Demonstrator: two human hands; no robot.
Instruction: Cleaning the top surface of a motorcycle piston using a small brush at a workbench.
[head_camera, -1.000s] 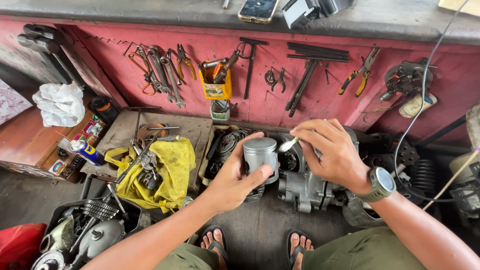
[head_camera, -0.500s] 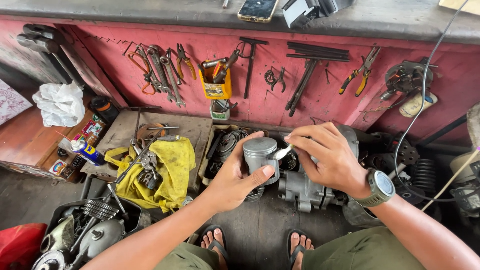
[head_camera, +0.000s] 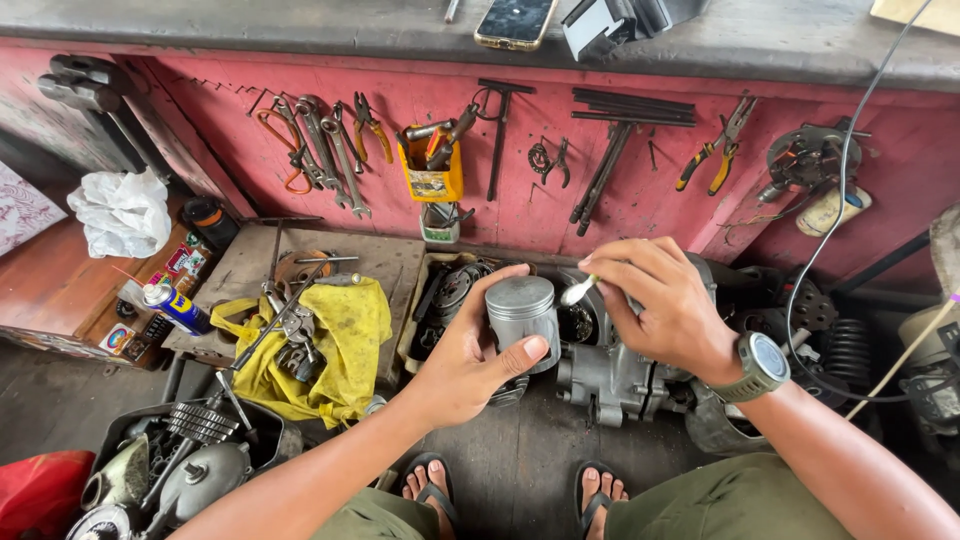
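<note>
My left hand (head_camera: 470, 355) grips a grey metal piston (head_camera: 521, 311), held upright with its flat crown up, over the floor in front of me. My right hand (head_camera: 665, 305) pinches a small pale tool (head_camera: 579, 291) whose tip sits just right of the piston's top edge. I wear a watch (head_camera: 762, 364) on the right wrist. Below the hands lies a grey engine case (head_camera: 615, 380) on the floor.
A red wall board (head_camera: 560, 170) carries hung wrenches, pliers and bars. A yellow cloth (head_camera: 335, 345) with tools lies at left, next to a spray can (head_camera: 172, 306). A tray of engine parts (head_camera: 450, 290) sits behind my left hand. My sandalled feet (head_camera: 510, 492) are below.
My right hand has lowered slightly and brought the small tool's tip closer to the piston's top edge. The left hand holds the piston steady.
</note>
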